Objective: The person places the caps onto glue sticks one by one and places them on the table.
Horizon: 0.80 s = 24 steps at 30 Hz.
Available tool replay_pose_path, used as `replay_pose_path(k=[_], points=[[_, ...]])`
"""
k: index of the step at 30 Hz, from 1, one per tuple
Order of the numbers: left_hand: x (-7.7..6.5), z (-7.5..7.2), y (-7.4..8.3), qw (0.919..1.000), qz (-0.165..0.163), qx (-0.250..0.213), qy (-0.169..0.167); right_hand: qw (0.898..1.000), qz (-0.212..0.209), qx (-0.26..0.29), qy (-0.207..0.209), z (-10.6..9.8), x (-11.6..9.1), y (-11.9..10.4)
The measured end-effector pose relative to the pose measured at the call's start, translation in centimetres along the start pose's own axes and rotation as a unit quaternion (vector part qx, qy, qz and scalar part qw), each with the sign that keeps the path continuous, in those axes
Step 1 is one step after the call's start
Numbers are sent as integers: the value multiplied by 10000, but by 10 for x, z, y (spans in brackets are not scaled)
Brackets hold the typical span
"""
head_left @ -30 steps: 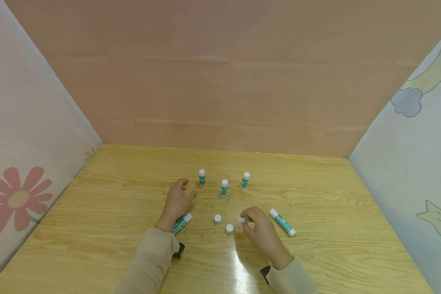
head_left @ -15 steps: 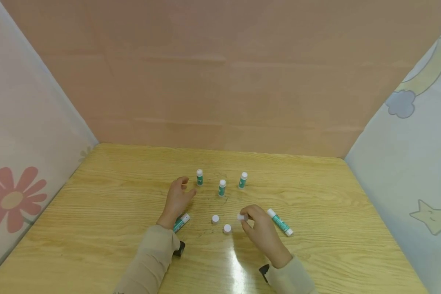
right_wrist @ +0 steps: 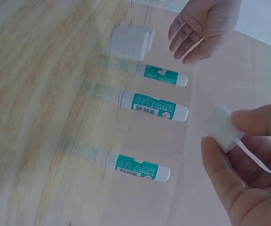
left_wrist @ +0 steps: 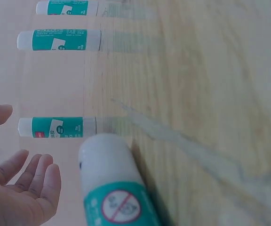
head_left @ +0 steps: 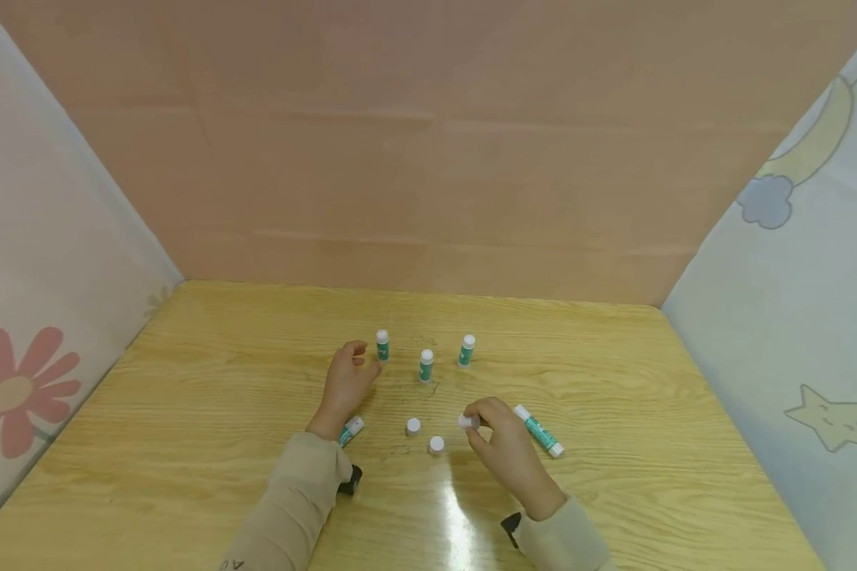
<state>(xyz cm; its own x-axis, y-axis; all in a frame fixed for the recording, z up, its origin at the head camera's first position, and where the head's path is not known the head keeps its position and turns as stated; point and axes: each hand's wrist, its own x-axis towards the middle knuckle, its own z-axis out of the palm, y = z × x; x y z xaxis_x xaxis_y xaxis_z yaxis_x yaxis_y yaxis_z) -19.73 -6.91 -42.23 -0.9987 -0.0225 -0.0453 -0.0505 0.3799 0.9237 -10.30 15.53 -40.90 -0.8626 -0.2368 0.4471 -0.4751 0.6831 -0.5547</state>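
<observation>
My right hand (head_left: 507,448) pinches a white cap (head_left: 466,421) between thumb and forefinger, a little above the table. In the right wrist view the cap (right_wrist: 223,128) is tilted. My left hand (head_left: 345,385) hovers with loosely bent fingers and holds nothing. Closest to its fingertips stands the left one of three upright glue sticks (head_left: 382,346), green with white ends. The other two are the middle glue stick (head_left: 426,366) and the right glue stick (head_left: 466,350). Between my hands, two white caps (head_left: 413,427) stand on the table.
One glue stick (head_left: 539,431) lies right of my right hand. Another glue stick (head_left: 351,431) lies by my left wrist, partly hidden by it. The wooden table (head_left: 650,381) meets a tan back wall (head_left: 428,159) and patterned side panels (head_left: 814,317).
The head view has shifted slightly, so the table things appear farther left. My left hand has come a little nearer the left upright glue stick. The right hand keeps pinching the cap, nearly still.
</observation>
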Motion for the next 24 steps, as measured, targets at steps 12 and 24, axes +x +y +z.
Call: replay_pose_path(k=[12, 24], points=[[4, 5, 0, 9996, 124, -185, 146, 9998, 159, 77, -1, 0, -2, 2], [17, 12, 1, 9988, -39, -363, 326, 9997, 230, 108, 14, -1, -4, 3]])
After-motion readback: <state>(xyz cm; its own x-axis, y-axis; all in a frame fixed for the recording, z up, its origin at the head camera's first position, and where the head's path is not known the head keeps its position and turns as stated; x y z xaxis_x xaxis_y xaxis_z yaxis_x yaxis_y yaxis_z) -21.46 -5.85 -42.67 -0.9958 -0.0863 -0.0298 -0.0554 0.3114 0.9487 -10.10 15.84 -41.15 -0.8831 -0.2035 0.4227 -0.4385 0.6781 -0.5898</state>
